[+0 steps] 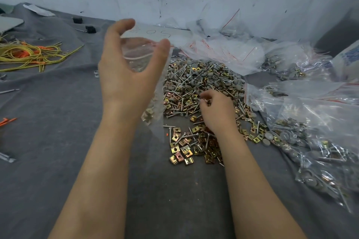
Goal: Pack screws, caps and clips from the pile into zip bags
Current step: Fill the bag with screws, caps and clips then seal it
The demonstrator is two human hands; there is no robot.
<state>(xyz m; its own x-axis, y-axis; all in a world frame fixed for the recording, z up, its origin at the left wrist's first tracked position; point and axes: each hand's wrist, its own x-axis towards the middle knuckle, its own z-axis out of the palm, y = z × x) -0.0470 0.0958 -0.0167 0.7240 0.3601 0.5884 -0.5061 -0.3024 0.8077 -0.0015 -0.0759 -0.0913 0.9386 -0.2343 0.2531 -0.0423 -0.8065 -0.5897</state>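
A pile of screws, grey caps and brass-coloured square clips [196, 87] lies on the grey cloth, right of centre. My left hand [124, 72] is raised above the cloth and holds a clear zip bag [141, 58] with its mouth spread between thumb and fingers; a few clips hang in the bag's bottom [147, 115]. My right hand [215, 110] rests down in the pile with its fingers curled, pinching small parts whose kind I cannot make out.
Filled zip bags [318, 141] are heaped along the right side, with empty red-striped bags [223, 50] behind the pile. Yellow and orange wires [29, 54] lie at the left. Two small black parts [90, 29] sit near the stained wall.
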